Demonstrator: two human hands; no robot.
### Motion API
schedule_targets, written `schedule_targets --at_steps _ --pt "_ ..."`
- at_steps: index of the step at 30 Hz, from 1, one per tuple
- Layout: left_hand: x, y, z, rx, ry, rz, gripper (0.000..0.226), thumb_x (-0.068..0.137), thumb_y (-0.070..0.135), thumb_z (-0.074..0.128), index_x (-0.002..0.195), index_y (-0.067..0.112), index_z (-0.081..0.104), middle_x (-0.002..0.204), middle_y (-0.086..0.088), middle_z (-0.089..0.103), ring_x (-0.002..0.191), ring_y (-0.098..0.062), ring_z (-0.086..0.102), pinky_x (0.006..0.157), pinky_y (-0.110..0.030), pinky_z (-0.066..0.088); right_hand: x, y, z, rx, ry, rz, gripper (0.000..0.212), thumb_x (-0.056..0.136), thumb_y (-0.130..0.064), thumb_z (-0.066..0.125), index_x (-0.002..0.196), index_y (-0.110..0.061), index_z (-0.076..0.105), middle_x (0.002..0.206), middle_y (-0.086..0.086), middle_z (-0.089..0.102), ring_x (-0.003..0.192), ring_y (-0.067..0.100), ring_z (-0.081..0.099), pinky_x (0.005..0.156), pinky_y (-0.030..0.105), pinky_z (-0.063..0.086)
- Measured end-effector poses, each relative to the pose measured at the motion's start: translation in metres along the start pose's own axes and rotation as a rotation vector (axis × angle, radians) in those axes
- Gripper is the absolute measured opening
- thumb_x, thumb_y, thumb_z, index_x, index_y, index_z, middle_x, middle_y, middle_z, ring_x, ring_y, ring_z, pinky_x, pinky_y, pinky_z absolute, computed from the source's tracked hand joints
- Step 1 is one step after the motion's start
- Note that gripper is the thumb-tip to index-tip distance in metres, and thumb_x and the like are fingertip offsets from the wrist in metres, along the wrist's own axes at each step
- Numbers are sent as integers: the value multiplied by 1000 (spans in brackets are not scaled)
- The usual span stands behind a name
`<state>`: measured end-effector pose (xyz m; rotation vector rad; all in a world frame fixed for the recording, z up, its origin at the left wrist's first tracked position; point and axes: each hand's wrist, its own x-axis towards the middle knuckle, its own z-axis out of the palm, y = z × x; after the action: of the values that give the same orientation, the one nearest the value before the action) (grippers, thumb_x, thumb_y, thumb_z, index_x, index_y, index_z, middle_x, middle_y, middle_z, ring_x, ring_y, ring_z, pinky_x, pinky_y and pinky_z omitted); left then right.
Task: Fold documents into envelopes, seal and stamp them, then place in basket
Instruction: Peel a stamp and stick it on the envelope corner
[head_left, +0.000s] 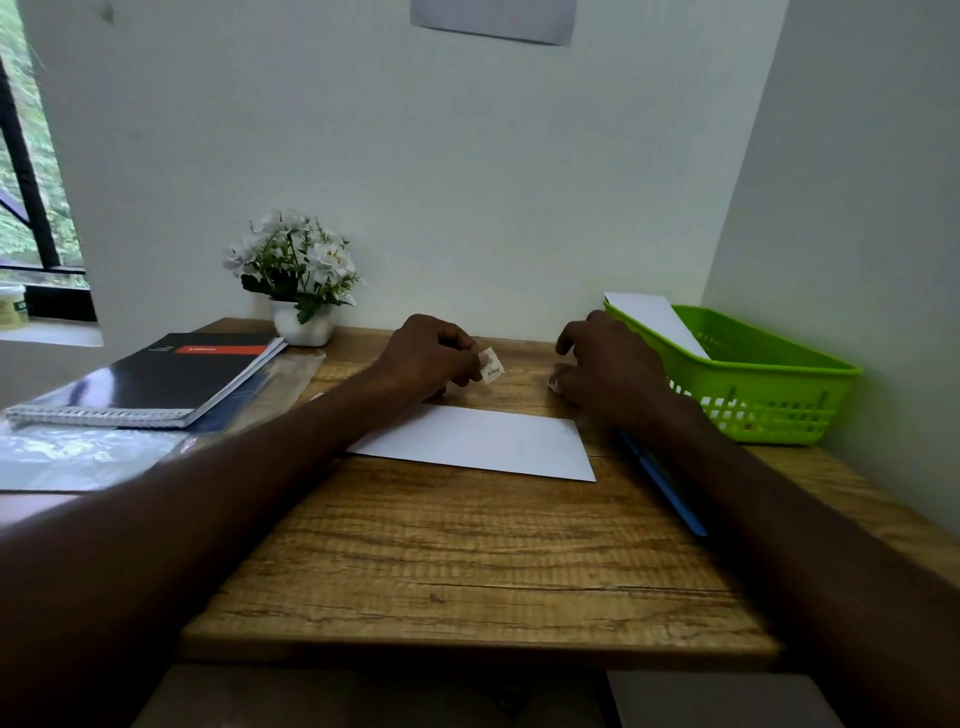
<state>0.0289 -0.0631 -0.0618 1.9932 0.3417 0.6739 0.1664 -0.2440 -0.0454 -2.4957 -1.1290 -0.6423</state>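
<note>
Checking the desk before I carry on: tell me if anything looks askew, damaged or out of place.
Little stands out. The white envelope in the green plastic basket leans tilted over its far rim rather than lying flat. The blue pen lies partly under the right forearm. The white envelope on the wooden desk looks undamaged.

An envelope (480, 441) lies mid-bench (467, 561). Beyond it the left hand (431, 358) pinches a stamp (492, 365); the right hand (608, 364) rests to its right. A pen (670, 493) lies right of the envelope, a basket (753, 379) far right holding another envelope (660, 317). A notebook (156, 379) sits left, a plant (298, 280) behind it.
</note>
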Motion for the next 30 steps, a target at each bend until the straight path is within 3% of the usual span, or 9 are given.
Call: schedule_targets --at_steps 2,4,6,8,15,18,21,25,30 --pt "0 1 1 29 29 15 15 92 24 77 89 9 77 85 -8 79 78 -16 71 65 -29 50 -3 -10 -6 189 58 -78 13 86 -30 73 98 -24 75 93 -8 64 93 16 66 73 29 46" --pt "2 0 0 65 93 29 13 91 22 76 86 10 78 83 -8 79 80 -22 75 65 -26 50 -9 -24 -14 360 -128 -242 7 88 -35 76 86 -28 76 74 -15 66 75 1 65 68 23 45" --pt "5 0 -5 75 151 31 12 90 21 76 84 12 78 81 -8 79 84 -28 76 66 -29 52 -16 -40 -18 373 -412 -381 12 87 -42 78 83 -31 75 73 -19 68 71 -6 61 64 11 42" --pt "6 1 -10 73 176 31 11 89 21 75 84 12 78 80 -8 79 85 -29 76 66 -31 52 -18 -46 -17 343 -500 -434 16 86 -45 79 90 -30 76 84 -16 70 75 -8 58 64 8 40" --pt "5 4 -11 59 162 36 11 89 20 76 83 11 78 80 -6 79 81 -23 76 61 -22 48 -16 -47 1 363 -372 -494 13 90 -35 76 102 -30 77 99 -16 67 86 0 59 78 22 49" --pt "4 5 -12 29 140 46 13 89 21 77 86 9 78 82 -8 79 77 -18 72 64 -24 49 -14 -45 5 310 -134 -394 7 91 -29 72 95 -25 77 90 -12 69 75 1 59 73 30 49" --pt "2 9 -12 -16 134 80 15 89 22 79 87 7 79 84 -9 79 77 -16 71 64 -25 51 -8 -38 5 397 135 -140 14 93 -35 66 87 -23 71 83 -8 71 78 12 66 75 37 55" --pt "-4 17 -10 -86 97 132 16 87 27 81 89 11 81 85 -5 80 87 -20 75 73 -31 53 -5 -36 -4 714 79 -12 26 90 -50 72 93 -24 74 85 -8 76 81 7 73 66 29 51" --pt "-7 20 -4 -155 32 129 21 85 27 83 97 10 81 92 -4 80 94 -17 76 81 -33 55 -12 -40 -9 1011 12 43 20 86 -33 81 93 -15 79 82 2 79 76 9 75 58 17 50"
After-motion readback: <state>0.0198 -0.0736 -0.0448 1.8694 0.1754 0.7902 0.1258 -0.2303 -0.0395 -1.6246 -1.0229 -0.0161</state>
